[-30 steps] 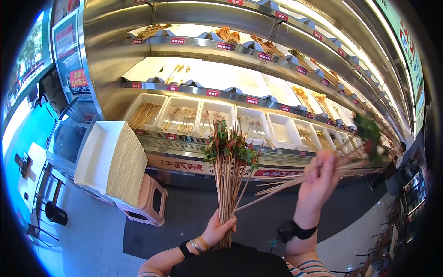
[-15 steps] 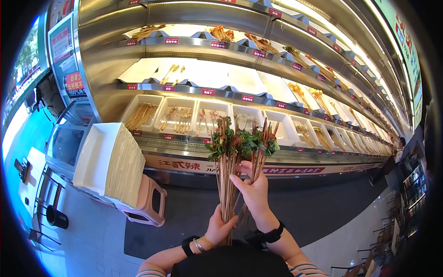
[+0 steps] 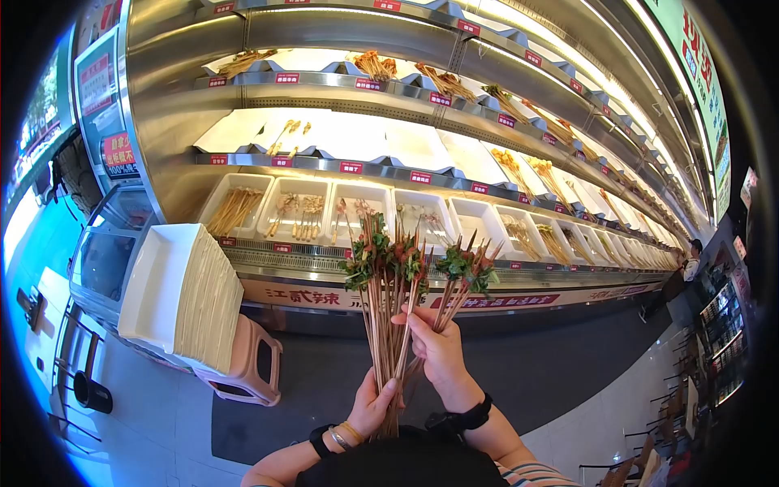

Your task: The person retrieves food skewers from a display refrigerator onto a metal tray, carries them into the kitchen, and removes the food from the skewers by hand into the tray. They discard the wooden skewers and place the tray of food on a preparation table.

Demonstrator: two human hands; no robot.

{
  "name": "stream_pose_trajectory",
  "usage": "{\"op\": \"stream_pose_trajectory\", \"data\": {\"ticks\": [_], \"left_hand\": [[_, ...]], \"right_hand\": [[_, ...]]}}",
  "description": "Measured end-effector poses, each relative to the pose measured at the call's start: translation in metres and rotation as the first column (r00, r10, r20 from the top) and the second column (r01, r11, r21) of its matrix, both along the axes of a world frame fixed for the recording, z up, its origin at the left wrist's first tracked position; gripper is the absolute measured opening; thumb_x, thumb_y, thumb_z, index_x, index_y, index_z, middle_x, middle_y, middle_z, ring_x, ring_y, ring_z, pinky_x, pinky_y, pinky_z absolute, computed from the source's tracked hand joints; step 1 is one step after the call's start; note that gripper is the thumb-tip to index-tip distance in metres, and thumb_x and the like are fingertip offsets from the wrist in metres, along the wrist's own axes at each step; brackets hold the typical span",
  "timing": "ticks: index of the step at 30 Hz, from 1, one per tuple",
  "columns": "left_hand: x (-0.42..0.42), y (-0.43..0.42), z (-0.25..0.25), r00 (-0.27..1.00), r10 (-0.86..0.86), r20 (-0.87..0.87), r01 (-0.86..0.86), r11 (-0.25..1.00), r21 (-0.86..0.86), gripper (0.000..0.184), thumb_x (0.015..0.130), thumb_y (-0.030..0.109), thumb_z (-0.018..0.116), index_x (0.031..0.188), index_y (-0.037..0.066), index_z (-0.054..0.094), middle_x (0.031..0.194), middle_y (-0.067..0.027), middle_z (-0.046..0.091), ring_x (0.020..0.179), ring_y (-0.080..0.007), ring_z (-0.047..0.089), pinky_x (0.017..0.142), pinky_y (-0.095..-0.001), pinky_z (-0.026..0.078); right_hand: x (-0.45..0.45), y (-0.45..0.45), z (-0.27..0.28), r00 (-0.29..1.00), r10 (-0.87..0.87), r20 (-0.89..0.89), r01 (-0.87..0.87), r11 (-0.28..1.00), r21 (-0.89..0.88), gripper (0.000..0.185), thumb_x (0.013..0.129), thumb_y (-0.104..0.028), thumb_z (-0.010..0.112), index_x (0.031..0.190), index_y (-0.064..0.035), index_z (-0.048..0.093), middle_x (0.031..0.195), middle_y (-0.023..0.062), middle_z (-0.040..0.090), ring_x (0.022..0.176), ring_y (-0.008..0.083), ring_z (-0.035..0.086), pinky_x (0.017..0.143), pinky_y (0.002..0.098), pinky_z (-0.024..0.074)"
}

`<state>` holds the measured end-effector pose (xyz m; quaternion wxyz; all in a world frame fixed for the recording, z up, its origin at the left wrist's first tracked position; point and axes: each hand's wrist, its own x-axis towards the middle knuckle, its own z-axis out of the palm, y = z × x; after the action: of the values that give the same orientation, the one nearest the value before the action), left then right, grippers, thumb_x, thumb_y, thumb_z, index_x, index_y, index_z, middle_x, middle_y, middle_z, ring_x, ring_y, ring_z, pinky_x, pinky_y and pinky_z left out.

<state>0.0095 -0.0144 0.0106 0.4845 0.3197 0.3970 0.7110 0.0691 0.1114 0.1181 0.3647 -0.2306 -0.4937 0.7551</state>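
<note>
My left hand is wrapped round the lower sticks of a large bunch of skewers, held upright with green leaves and reddish pieces at the top. To its right, my right hand is closed on a smaller bunch of the same skewers, which leans to the right. The thumb and fingers of this hand also touch a stick at the large bunch's right side. The lower ends of the smaller bunch are partly hidden behind the hand.
A refrigerated shelf ahead bears white trays of skewers. Stacked white trays rest on a pink stool at the left. A person stands far right. Chairs are at the lower right.
My right hand has come in from the right with its skewers, beside the large bunch. The smaller bunch now stands slightly apart from the large one. The view has shifted a little.
</note>
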Motion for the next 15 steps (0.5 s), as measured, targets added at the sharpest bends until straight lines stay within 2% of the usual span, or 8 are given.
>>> {"op": "stream_pose_trajectory", "data": {"ticks": [6, 8, 9, 11, 15], "left_hand": [[0.002, -0.002, 0.01, 1.0, 0.027, 0.016, -0.026, 0.999, -0.046, 0.038, 0.093, 0.017, 0.051, 0.123, 0.002, 0.033, 0.089, -0.0058, 0.054, 0.069, -0.0116, 0.055, 0.065, -0.0276, 0.05], [0.004, -0.001, 0.016, 0.992, 0.107, 0.07, -0.103, 0.993, -0.054, 0.038, 0.088, 0.012, 0.06, 0.117, 0.002, 0.038, 0.087, -0.0036, 0.055, 0.069, -0.0089, 0.055, 0.063, -0.0247, 0.049], [0.005, 0.001, 0.013, 0.992, 0.103, 0.069, -0.1, 0.994, -0.052, 0.038, 0.088, 0.012, 0.06, 0.117, 0.002, 0.038, 0.087, -0.0036, 0.055, 0.069, -0.0089, 0.055, 0.063, -0.0247, 0.049], [0.004, 0.002, 0.004, 0.972, 0.205, -0.113, -0.205, 0.979, 0.005, 0.044, 0.083, 0.01, 0.066, 0.117, 0.002, 0.038, 0.086, -0.0019, 0.055, 0.069, -0.0077, 0.053, 0.063, -0.0227, 0.048], [0.003, 0.002, 0.004, 0.964, 0.209, -0.167, -0.21, 0.978, 0.01, 0.046, 0.081, 0.011, 0.069, 0.115, 0.003, 0.039, 0.084, -0.0007, 0.054, 0.068, -0.0072, 0.052, 0.063, -0.021, 0.046]], "right_hand": [[0.007, 0.0, 0.001, 1.0, 0.023, -0.015, -0.022, 0.999, 0.045, 0.028, 0.089, -0.014, 0.057, 0.114, -0.0012, 0.058, 0.088, 0.0055, 0.064, 0.048, -0.0008, 0.033, 0.043, 0.014, 0.0243], [0.008, 0.001, 0.0, 0.988, 0.079, -0.129, -0.085, 0.996, -0.04, 0.025, 0.09, -0.013, 0.055, 0.112, -0.0021, 0.058, 0.086, 0.0059, 0.064, 0.046, -0.0006, 0.032, 0.042, 0.0143, 0.0242], [0.01, 0.002, -0.003, 0.989, 0.076, -0.13, -0.081, 0.996, -0.038, 0.025, 0.09, -0.013, 0.055, 0.112, -0.0021, 0.058, 0.086, 0.0059, 0.064, 0.046, -0.0006, 0.032, 0.042, 0.0143, 0.0242], [0.012, 0.006, -0.013, 0.985, 0.066, -0.161, -0.067, 0.998, -0.001, 0.021, 0.09, -0.013, 0.055, 0.108, -0.0038, 0.059, 0.085, 0.0064, 0.064, 0.044, -0.0006, 0.03, 0.041, 0.0146, 0.0238], [0.015, 0.013, -0.018, 0.983, 0.072, -0.167, -0.082, 0.995, -0.05, 0.018, 0.092, -0.015, 0.052, 0.105, -0.0058, 0.06, 0.083, 0.0062, 0.064, 0.042, 0.0, 0.029, 0.04, 0.0147, 0.022]]}}
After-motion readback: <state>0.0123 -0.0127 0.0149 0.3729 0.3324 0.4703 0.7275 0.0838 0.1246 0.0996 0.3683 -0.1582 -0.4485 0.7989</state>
